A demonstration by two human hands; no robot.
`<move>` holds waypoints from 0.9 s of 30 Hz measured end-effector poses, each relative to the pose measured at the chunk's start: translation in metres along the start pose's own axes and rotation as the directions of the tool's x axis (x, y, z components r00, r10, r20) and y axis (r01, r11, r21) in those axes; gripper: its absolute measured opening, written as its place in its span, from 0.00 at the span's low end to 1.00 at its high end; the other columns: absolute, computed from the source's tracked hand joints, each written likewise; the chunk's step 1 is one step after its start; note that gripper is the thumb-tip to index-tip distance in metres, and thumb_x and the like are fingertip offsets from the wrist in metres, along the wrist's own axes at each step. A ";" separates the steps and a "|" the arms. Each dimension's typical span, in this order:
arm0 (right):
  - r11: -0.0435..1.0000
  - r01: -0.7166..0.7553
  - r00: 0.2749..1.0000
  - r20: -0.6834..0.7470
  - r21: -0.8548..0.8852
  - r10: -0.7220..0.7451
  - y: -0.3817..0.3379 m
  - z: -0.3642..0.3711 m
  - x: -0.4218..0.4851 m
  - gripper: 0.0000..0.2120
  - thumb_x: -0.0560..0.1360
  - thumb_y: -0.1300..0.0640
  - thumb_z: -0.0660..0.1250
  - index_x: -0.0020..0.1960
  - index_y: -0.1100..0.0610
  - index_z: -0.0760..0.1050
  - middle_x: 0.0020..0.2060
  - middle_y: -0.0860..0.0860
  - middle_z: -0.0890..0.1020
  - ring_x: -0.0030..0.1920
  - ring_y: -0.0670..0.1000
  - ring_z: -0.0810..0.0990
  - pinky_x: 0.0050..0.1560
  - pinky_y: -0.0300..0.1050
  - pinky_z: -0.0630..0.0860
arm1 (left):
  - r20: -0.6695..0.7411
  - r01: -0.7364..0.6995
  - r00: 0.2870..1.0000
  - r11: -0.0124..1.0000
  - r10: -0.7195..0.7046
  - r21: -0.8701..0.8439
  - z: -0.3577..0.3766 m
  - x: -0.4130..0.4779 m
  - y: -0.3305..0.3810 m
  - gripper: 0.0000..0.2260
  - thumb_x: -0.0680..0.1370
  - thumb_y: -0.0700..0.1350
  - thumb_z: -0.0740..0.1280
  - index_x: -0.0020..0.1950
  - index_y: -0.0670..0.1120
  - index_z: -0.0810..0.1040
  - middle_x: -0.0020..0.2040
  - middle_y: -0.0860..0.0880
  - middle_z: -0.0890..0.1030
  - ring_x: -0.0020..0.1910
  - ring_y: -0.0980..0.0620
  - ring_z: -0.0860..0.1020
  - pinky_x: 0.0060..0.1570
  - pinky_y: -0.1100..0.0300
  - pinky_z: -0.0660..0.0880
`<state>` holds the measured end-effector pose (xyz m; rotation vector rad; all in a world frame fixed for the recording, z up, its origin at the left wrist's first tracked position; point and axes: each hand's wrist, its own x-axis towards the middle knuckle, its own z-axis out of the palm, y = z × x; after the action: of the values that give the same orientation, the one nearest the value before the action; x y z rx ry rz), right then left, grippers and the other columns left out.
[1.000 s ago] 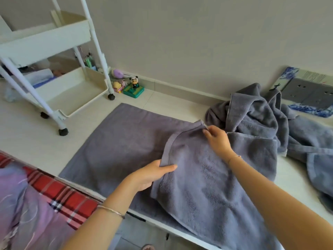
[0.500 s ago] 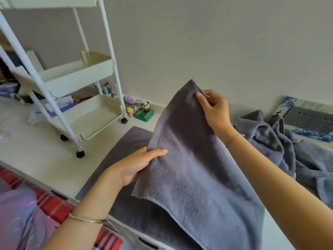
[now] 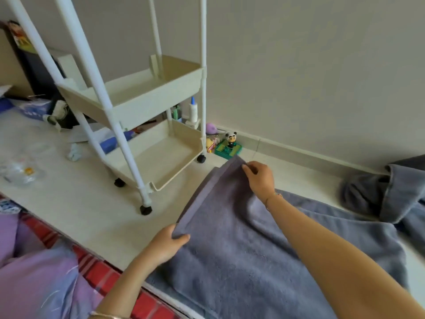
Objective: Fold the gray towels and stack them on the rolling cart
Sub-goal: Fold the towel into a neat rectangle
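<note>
Crops the towel pile (image 3: 395,192) at the right edge, the rolling cart (image 3: 138,95) at the top; blurs clutter (image 3: 46,109) beside it

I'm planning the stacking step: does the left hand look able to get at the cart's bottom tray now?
Probably yes: the left hand, gripping the gray towel, is near the bottom tray, and nothing stands between them.
</note>
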<state>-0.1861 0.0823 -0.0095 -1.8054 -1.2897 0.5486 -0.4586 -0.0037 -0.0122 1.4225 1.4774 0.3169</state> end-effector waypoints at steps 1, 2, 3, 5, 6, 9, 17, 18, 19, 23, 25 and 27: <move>0.999 -0.004 1.000 0.015 -0.031 0.005 0.005 0.009 0.001 0.09 0.78 0.55 0.64 0.44 0.58 0.80 0.39 0.54 0.81 0.42 0.55 0.77 0.41 0.45 0.71 | -0.001 -0.014 1.000 1.000 0.014 0.013 0.002 0.003 -0.005 0.14 0.76 0.47 0.68 0.62 0.47 0.76 0.55 0.52 0.81 0.58 0.51 0.77 0.58 0.57 0.73; 0.999 -0.001 1.000 0.011 -0.043 0.002 0.005 0.016 0.001 0.09 0.78 0.55 0.64 0.47 0.58 0.80 0.41 0.55 0.82 0.44 0.56 0.78 0.43 0.46 0.72 | 0.009 -0.022 1.000 1.000 0.022 0.000 0.003 0.005 -0.007 0.14 0.77 0.48 0.67 0.62 0.49 0.76 0.56 0.53 0.80 0.58 0.54 0.77 0.58 0.60 0.73; 0.999 0.009 1.000 -0.015 -0.037 -0.010 0.003 0.022 0.004 0.09 0.78 0.55 0.63 0.49 0.58 0.80 0.43 0.55 0.83 0.45 0.55 0.78 0.44 0.46 0.72 | 0.034 -0.038 0.999 0.999 0.039 -0.026 0.002 0.006 -0.007 0.12 0.78 0.48 0.67 0.61 0.51 0.75 0.55 0.56 0.80 0.56 0.57 0.77 0.55 0.65 0.73; 0.998 0.066 0.988 -0.137 -0.018 -0.068 -0.007 0.024 0.011 0.10 0.79 0.54 0.62 0.50 0.57 0.79 0.44 0.52 0.82 0.43 0.52 0.77 0.43 0.42 0.69 | 0.110 -0.071 0.990 0.991 0.084 -0.116 -0.002 0.004 0.003 0.07 0.78 0.47 0.66 0.56 0.55 0.76 0.51 0.60 0.81 0.51 0.63 0.79 0.47 0.73 0.72; 0.995 0.096 0.972 -0.213 -0.019 -0.097 -0.014 0.024 0.017 0.10 0.79 0.53 0.61 0.50 0.57 0.78 0.43 0.51 0.82 0.42 0.50 0.76 0.41 0.40 0.66 | 0.136 -0.092 0.984 0.983 0.114 -0.159 -0.006 0.006 0.004 0.07 0.78 0.48 0.66 0.55 0.56 0.76 0.50 0.61 0.82 0.50 0.65 0.79 0.45 0.74 0.72; 0.990 0.127 0.949 -0.284 -0.054 -0.137 -0.026 0.032 0.040 0.10 0.80 0.53 0.61 0.50 0.56 0.78 0.42 0.51 0.82 0.41 0.50 0.76 0.38 0.41 0.62 | 0.125 -0.081 0.986 0.975 0.108 -0.205 -0.018 0.018 -0.002 0.06 0.78 0.48 0.66 0.53 0.56 0.77 0.48 0.59 0.83 0.47 0.65 0.80 0.44 0.73 0.74; 0.922 0.058 0.991 0.136 -0.383 -0.006 0.029 0.095 0.060 0.10 0.80 0.53 0.59 0.50 0.56 0.77 0.49 0.56 0.81 0.49 0.59 0.78 0.44 0.44 0.69 | -0.177 -0.087 0.976 0.973 0.126 0.215 -0.007 0.042 -0.042 0.13 0.76 0.53 0.67 0.36 0.53 0.66 0.30 0.53 0.69 0.30 0.58 0.69 0.30 0.65 0.63; 0.901 0.085 0.991 0.130 -0.426 -0.032 0.027 0.097 0.062 0.10 0.80 0.53 0.58 0.50 0.56 0.76 0.49 0.56 0.81 0.48 0.59 0.78 0.42 0.44 0.67 | -0.179 -0.095 0.975 0.974 0.133 0.205 -0.008 0.043 -0.045 0.13 0.76 0.53 0.67 0.36 0.52 0.67 0.31 0.52 0.70 0.30 0.57 0.68 0.31 0.64 0.63; 0.878 0.108 0.990 0.128 -0.465 -0.054 0.026 0.098 0.064 0.10 0.80 0.52 0.58 0.50 0.56 0.75 0.48 0.56 0.81 0.48 0.59 0.78 0.41 0.43 0.66 | -0.169 -0.106 0.976 0.978 0.136 0.180 -0.009 0.044 -0.046 0.12 0.76 0.53 0.67 0.38 0.50 0.69 0.31 0.51 0.72 0.30 0.56 0.70 0.32 0.63 0.64; 0.808 0.144 0.982 0.184 -0.571 -0.045 0.028 0.104 0.072 0.11 0.81 0.51 0.57 0.52 0.56 0.74 0.49 0.57 0.79 0.49 0.59 0.78 0.41 0.44 0.67 | -0.171 -0.125 0.973 0.976 0.156 0.177 -0.013 0.044 -0.048 0.13 0.76 0.54 0.66 0.38 0.47 0.68 0.31 0.49 0.70 0.28 0.56 0.68 0.31 0.63 0.63; 0.794 0.146 0.980 0.197 -0.590 -0.034 0.028 0.107 0.072 0.10 0.80 0.51 0.58 0.53 0.56 0.74 0.51 0.57 0.78 0.51 0.59 0.78 0.43 0.47 0.70 | -0.180 -0.119 0.970 0.961 0.166 0.249 -0.016 0.042 -0.052 0.14 0.76 0.56 0.66 0.40 0.48 0.69 0.31 0.50 0.70 0.28 0.56 0.68 0.30 0.63 0.62; 0.788 0.168 0.981 0.182 -0.592 -0.073 0.029 0.106 0.066 0.11 0.80 0.51 0.58 0.58 0.55 0.73 0.55 0.56 0.76 0.55 0.59 0.76 0.50 0.50 0.71 | -0.160 -0.085 0.977 0.948 0.140 0.306 -0.020 0.038 -0.055 0.12 0.75 0.59 0.67 0.45 0.52 0.68 0.34 0.53 0.74 0.32 0.58 0.72 0.32 0.64 0.67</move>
<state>-0.2237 0.1787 -0.0855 -2.2010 -1.8244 0.2001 -0.4989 0.0228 -0.0626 1.7630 1.6451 0.3090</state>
